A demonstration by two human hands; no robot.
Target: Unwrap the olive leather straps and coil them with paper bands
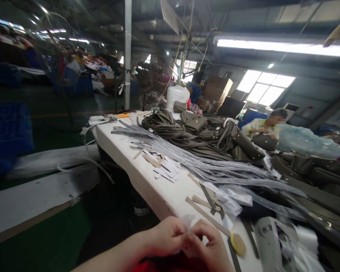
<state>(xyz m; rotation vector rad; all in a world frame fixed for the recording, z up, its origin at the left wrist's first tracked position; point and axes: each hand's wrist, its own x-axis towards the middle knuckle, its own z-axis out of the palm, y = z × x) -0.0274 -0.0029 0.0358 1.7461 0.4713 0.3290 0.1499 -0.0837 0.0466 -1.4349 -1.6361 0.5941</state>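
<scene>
1. Head view, near centre: left hand (179, 235), bare, thumb and fingers drawn together, pinching a thin translucent piece (188, 220).
2. Right hand (200, 235), bare, fingers curled, its tips meeting those of the left hand at the same piece; small gap between thumb and forefinger.
3. Position of piece: at the joined fingertips, its visible part standing just beyond them on the far side; remainder hidden by the fingers. Material too blurred to tell.
4. White-covered table (147, 181), running from the near right to the far left; hands at its near edge.
5. Yellow-rimmed disc (238, 244), one, on the table, right of the right hand.
6. Tan and dark strips (200, 207), loose, some crossing, beyond the hands.
7. White and tan slips (167, 169), scattered heap, farther off.
8. Clear plastic strips (187, 160), long, spread lengthwise along the table.
9. Dark straps (161, 126), bundled, on the far part, with dark pouches (196, 124) among them.
10. Orange-handled tool (122, 115), at the far left end.
11. White printed box (268, 241), near right, crumpled clear film beside it.
12. Seated co-worker (263, 126), far right, hands at a dark item.
</scene>
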